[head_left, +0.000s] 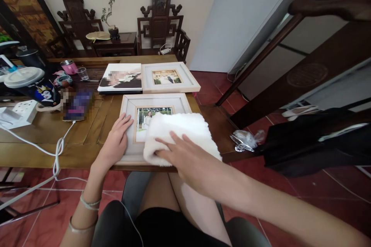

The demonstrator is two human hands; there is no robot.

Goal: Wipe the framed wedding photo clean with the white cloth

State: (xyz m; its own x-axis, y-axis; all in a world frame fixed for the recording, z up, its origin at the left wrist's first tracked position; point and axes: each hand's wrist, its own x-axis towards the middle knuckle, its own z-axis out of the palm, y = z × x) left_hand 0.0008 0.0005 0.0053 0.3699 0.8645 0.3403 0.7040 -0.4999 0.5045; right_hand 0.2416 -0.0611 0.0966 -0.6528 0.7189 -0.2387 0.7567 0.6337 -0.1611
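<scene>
The left hand lies flat, fingers spread and straight, on the left border of a pale wooden picture frame holding a photograph; it grips nothing and only presses down. The right hand reaches in from the lower right, arm extended across the lap, palm down and fingers splayed on a fluffy white cloth that covers the right part of the frame. It also lies open on the cloth, not clenched. The two hands are apart, with the frame's lower left corner between them. The frame lies at the near edge of the brown wooden desk. Farther back lie a second pale frame and a photo print, side by side. A pink lidded cup and a clear glass stand at the back left; their contents cannot be seen.
</scene>
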